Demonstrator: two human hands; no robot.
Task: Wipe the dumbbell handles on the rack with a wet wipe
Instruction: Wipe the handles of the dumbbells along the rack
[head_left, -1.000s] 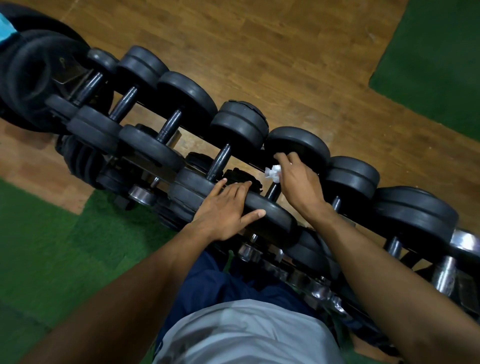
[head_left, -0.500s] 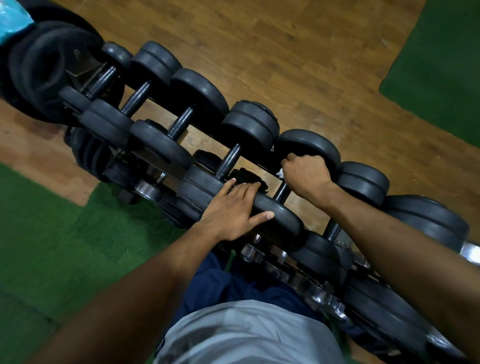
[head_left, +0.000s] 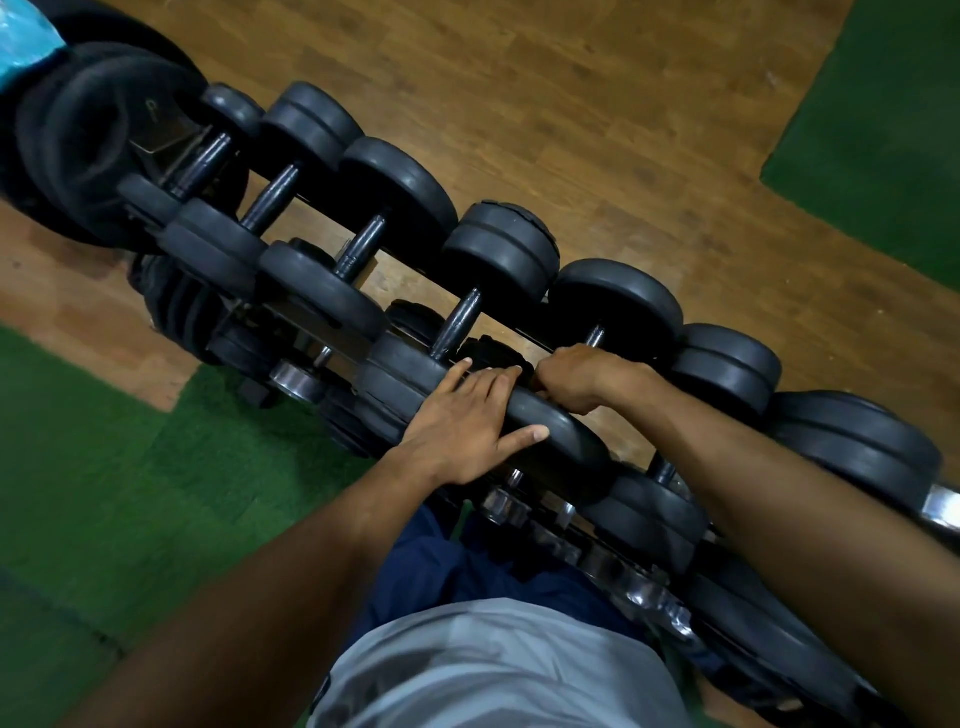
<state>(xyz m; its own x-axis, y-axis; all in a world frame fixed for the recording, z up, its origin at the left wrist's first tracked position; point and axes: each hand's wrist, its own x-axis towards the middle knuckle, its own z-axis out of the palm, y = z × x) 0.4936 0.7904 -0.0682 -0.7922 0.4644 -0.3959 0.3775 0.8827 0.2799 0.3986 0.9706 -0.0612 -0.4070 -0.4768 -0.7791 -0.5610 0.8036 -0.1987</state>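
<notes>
I am bracing the near plate (head_left: 550, 431) with my flat left hand (head_left: 462, 421) while my right hand (head_left: 576, 379), fisted round the handle (head_left: 595, 336), should be twisting along its full length, wipe unseen.

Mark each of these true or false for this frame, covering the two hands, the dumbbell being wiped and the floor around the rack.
1. The left hand lies flat with straight fingers on a dumbbell's near weight plate. True.
2. The right hand hangs open above the rack. False: it is curled round the handle of that dumbbell, whose bar shows just beyond the knuckles.
3. The wet wipe is plainly spread over the floor. False: no wipe shows; the fist may hide it.
4. The wooden floor borders a green mat. True.
5. All dumbbells are chrome. False: the top-row dumbbells are black.
</notes>
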